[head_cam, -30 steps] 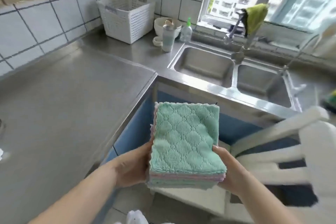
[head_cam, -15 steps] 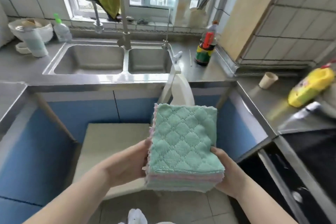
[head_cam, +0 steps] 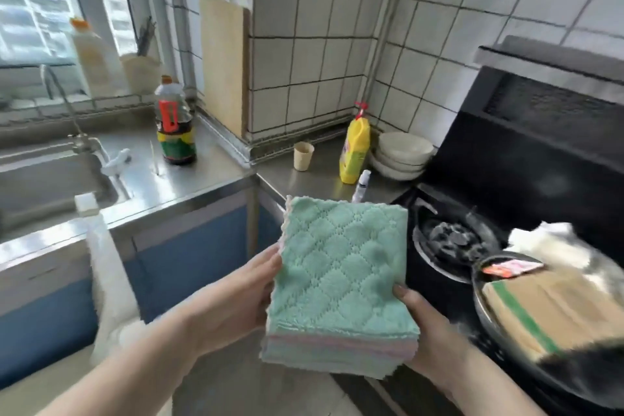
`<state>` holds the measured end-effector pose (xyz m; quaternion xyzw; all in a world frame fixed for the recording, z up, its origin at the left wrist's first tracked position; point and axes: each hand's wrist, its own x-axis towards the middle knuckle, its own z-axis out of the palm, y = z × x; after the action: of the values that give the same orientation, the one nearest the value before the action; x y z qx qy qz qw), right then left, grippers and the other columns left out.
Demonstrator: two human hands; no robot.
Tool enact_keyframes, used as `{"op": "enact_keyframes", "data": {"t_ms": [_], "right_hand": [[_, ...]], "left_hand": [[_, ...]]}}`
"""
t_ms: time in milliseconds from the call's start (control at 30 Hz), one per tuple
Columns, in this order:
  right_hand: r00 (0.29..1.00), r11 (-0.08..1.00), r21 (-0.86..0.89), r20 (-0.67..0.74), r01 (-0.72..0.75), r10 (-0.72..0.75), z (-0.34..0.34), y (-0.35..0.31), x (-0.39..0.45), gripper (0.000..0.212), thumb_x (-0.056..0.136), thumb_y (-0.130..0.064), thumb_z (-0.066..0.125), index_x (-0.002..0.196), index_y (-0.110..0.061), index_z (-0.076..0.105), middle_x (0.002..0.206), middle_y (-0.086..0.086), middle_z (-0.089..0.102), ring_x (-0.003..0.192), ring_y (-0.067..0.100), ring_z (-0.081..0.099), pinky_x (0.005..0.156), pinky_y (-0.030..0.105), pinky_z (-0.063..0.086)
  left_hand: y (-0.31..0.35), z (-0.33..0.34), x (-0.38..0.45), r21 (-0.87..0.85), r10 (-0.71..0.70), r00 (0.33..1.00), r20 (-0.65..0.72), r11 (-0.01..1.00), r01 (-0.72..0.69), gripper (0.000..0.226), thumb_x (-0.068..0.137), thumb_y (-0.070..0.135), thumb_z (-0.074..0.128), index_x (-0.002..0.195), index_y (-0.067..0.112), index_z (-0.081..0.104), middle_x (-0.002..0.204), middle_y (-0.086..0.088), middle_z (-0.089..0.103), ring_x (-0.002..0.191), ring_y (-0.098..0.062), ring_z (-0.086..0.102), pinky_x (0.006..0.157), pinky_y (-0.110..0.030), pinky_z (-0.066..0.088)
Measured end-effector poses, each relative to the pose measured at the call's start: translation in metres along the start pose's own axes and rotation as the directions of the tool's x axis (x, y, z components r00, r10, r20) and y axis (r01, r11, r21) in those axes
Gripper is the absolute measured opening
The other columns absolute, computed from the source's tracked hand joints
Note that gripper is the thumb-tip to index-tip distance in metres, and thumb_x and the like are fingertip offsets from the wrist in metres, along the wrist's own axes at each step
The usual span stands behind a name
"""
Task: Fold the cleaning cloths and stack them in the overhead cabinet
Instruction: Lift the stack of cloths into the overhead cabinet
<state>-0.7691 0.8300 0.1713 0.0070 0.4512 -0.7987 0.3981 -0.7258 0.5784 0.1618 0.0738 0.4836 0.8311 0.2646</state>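
You clamp the stack of folded cloths (head_cam: 341,284) between both hands, low in the centre of the frame.

Your left hand (head_cam: 236,294) presses flat against the stack's left edge, and your right hand (head_cam: 427,331) cups its lower right corner with the thumb on top. A green quilted cloth lies uppermost; pink and pale edges show in the layers beneath. The stack hangs in the air, clear of the steel counter (head_cam: 216,172). Behind it, mid-frame, stand a yellow bottle (head_cam: 354,152), a paper cup (head_cam: 303,155) and stacked bowls (head_cam: 401,154); the gas burner (head_cam: 454,240) sits just right of the stack.
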Motion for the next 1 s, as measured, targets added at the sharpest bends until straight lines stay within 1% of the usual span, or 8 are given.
{"op": "enact_keyframes", "data": {"t_ms": [167, 300, 400, 533, 633, 833, 933, 1000], "right_hand": [[0.993, 0.996, -0.025, -0.073, 0.091, -0.093, -0.016, -0.067, -0.023, 0.088, 0.042, -0.031, 0.094, 0.121, -0.009, 0.061, 0.123, 0.016, 0.063, 0.105, 0.032, 0.065, 0.071, 0.037, 0.058], [0.946, 0.97, -0.065, -0.214, 0.236, -0.244, -0.031, -0.12, -0.049, 0.094, 0.033, -0.028, 0.096, 0.119, -0.009, 0.063, 0.121, 0.018, 0.064, 0.104, 0.033, 0.065, 0.071, 0.04, 0.059], [0.904, 0.95, -0.074, -0.292, 0.304, -0.313, -0.039, -0.149, -0.073, 0.082, 0.026, -0.027, 0.097, 0.102, -0.009, 0.074, 0.115, 0.019, 0.067, 0.098, 0.033, 0.068, 0.071, 0.041, 0.059], [0.861, 0.923, -0.096, -0.335, 0.373, -0.383, -0.051, -0.187, -0.11, 0.081, 0.023, -0.029, 0.097, 0.098, -0.008, 0.075, 0.114, 0.02, 0.067, 0.095, 0.035, 0.068, 0.069, 0.043, 0.059], [0.832, 0.893, -0.16, -0.324, 0.421, -0.45, -0.063, -0.215, -0.139, 0.094, 0.03, -0.035, 0.096, 0.116, -0.012, 0.066, 0.121, 0.02, 0.063, 0.105, 0.035, 0.064, 0.074, 0.045, 0.058], [0.831, 0.85, -0.273, -0.22, 0.45, -0.51, -0.083, -0.269, -0.196, 0.084, 0.043, -0.047, 0.09, 0.117, -0.015, 0.067, 0.129, 0.017, 0.058, 0.117, 0.034, 0.057, 0.092, 0.047, 0.05], [0.814, 0.828, -0.3, -0.212, 0.473, -0.541, -0.088, -0.293, -0.224, 0.081, 0.045, -0.041, 0.092, 0.117, -0.014, 0.067, 0.131, 0.017, 0.057, 0.119, 0.035, 0.056, 0.1, 0.051, 0.043], [0.784, 0.8, -0.352, -0.229, 0.486, -0.578, -0.09, -0.31, -0.245, 0.078, 0.039, -0.039, 0.094, 0.109, -0.012, 0.071, 0.125, 0.017, 0.061, 0.113, 0.033, 0.061, 0.087, 0.046, 0.054]], "left_hand": [[0.051, -0.001, 0.106, 0.134, -0.061, 0.995, 0.075, 0.99, 0.051, 0.097, 0.06, 0.054, 0.081, 0.142, 0.027, 0.037, 0.136, -0.014, 0.053, 0.125, -0.032, 0.044, 0.112, -0.057, 0.022], [0.086, 0.022, 0.193, 0.225, -0.073, 0.984, 0.163, 0.974, 0.035, 0.104, 0.053, 0.017, 0.081, 0.142, 0.001, 0.029, 0.087, -0.006, 0.075, 0.081, -0.016, 0.072, 0.068, -0.028, 0.057], [0.102, 0.078, 0.22, 0.247, -0.153, 0.97, 0.189, 0.963, 0.104, 0.064, 0.067, 0.028, 0.074, 0.128, 0.023, 0.053, 0.113, -0.01, 0.069, 0.107, -0.026, 0.064, 0.091, -0.043, 0.051], [0.124, 0.134, 0.249, 0.344, -0.106, 0.951, 0.29, 0.939, 0.0, 0.041, 0.074, 0.035, 0.07, 0.112, 0.021, 0.061, 0.107, 0.001, 0.068, 0.093, -0.003, 0.068, 0.073, -0.02, 0.056], [0.136, 0.171, 0.275, 0.325, -0.145, 0.933, 0.328, 0.945, 0.032, 0.044, 0.077, 0.042, 0.072, 0.114, 0.021, 0.064, 0.12, -0.006, 0.064, 0.112, -0.028, 0.061, 0.086, -0.039, 0.054], [0.153, 0.234, 0.323, 0.291, -0.113, 0.884, 0.454, 0.956, -0.027, 0.06, 0.067, 0.042, 0.073, 0.121, 0.022, 0.059, 0.123, -0.009, 0.064, 0.11, -0.028, 0.063, 0.091, -0.045, 0.051], [0.158, 0.249, 0.372, 0.422, 0.004, 0.879, 0.477, 0.876, -0.233, 0.084, 0.052, 0.044, 0.085, 0.12, 0.008, 0.052, 0.112, -0.017, 0.066, 0.076, -0.006, 0.071, 0.091, -0.035, 0.048], [0.163, 0.268, 0.41, 0.43, 0.072, 0.881, 0.467, 0.852, -0.298, 0.044, 0.086, 0.023, 0.064, 0.12, 0.002, 0.046, 0.083, -0.011, 0.066, 0.047, -0.002, 0.064, 0.063, -0.019, 0.052]]}}
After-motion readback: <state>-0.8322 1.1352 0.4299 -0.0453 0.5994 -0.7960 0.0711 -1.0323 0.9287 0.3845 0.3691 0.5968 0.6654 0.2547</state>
